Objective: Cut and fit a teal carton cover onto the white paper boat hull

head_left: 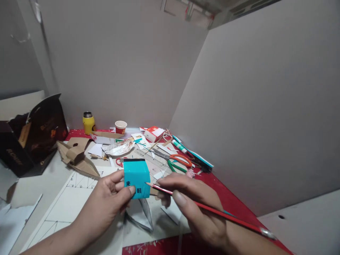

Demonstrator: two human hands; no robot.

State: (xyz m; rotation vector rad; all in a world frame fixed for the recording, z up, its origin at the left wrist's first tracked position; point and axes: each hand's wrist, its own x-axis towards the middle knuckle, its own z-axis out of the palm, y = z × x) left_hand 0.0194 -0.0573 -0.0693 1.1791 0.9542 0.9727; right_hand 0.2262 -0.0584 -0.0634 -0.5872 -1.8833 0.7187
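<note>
My left hand [107, 202] pinches a small turquoise piece of folded card [136, 173] printed with black characters, thumb on its front face. In my right hand [203, 209] is a red pencil [220, 212], its sharpened tip at the right part of the card's face; whether it touches cannot be made out. Below the card, a bent strip [147, 212] with a dark edge stands over the pale sheet. A brown cardboard boat shape [78, 157] lies beyond my left hand. Paper with pencil-drawn triangles [62, 205] is partly under my left forearm.
Scissors with orange and green handles [177, 162], a ruler [155, 159] and a silver foil piece [119, 148] lie behind the card. Farther back stand a yellow bottle [88, 124] and a paper cup [120, 127]. A dark box [34, 138] is at left; grey panels [119, 63] enclose the table.
</note>
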